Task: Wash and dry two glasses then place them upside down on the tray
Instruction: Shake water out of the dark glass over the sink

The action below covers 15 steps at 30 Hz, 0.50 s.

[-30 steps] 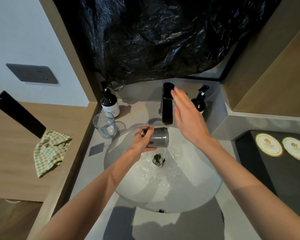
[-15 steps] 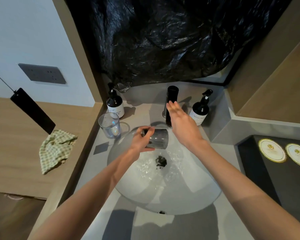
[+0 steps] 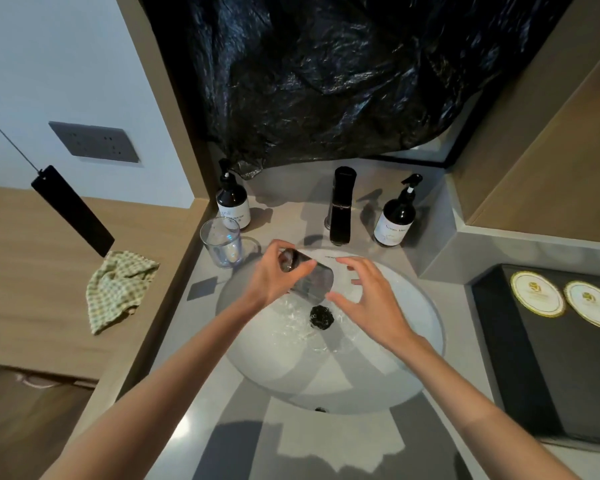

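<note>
My left hand (image 3: 273, 276) grips a clear glass (image 3: 310, 280) tilted on its side, mouth pointing down-right, over the white sink basin (image 3: 406, 344). My right hand (image 3: 371, 299) hovers just right of the glass with fingers spread, holding nothing. A second clear glass (image 3: 221, 242) stands upright on the grey counter left of the basin. The black tray (image 3: 534, 362) lies on the counter at the right, with two round gold-rimmed coasters (image 3: 537, 293) at its far end. A green checked cloth (image 3: 118, 287) lies crumpled on the wooden ledge to the left.
A black faucet (image 3: 341, 206) stands behind the basin between two dark pump bottles (image 3: 232, 200) (image 3: 397, 214). Water lies in the basin around the drain (image 3: 321, 317). A black plastic sheet (image 3: 326, 74) covers the wall behind. A black tag (image 3: 71, 211) hangs at the left.
My right hand has come down from the faucet handle to beside the glass's mouth. The left hand has tipped the glass further, mouth downward. The view has shifted.
</note>
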Motion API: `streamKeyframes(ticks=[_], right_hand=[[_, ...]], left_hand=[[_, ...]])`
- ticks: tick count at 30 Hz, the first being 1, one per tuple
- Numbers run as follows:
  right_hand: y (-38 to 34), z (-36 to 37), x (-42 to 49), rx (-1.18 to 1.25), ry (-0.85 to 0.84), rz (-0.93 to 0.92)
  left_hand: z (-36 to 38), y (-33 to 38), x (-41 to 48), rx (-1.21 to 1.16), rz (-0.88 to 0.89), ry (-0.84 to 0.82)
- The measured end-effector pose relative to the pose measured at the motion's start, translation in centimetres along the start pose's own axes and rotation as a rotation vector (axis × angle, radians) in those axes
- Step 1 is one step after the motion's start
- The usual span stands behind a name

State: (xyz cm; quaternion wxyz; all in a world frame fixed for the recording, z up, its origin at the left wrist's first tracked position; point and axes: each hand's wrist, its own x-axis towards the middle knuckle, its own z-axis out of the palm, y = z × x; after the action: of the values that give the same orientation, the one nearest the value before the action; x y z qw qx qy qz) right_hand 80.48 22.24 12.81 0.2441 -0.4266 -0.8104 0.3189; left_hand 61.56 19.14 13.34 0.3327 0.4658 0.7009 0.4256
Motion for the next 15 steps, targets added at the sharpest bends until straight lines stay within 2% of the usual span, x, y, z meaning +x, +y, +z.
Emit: streamKeyframes(ticks=[3, 7, 9, 13, 15], right_hand=[[0.0, 0.5, 0.1, -0.023, -0.154, 0.054], [-0.3, 0.7, 0.4, 0.005, -0.281, 0.06], [-0.6, 0.7, 0.4, 0.043, -0.278, 0.055], [-1.0, 0.2, 0.0, 0.063, -0.169, 0.045], [-0.7, 0.3, -0.6, 0.044, -0.165, 0.063]], left_hand=[[-0.4, 0.5, -0.8, 0.188, 0.147, -0.058], [-0.6, 1.4, -1.8, 0.234, 0.264, -0.159], [-0.7, 1.8, -2.0, 0.189, 0.292, -0.16], [-0.3, 1.8, -2.1, 0.085, 0.323, -0.072], [0.1, 1.4, -2.4, 0.103, 0.329, -0.066]])
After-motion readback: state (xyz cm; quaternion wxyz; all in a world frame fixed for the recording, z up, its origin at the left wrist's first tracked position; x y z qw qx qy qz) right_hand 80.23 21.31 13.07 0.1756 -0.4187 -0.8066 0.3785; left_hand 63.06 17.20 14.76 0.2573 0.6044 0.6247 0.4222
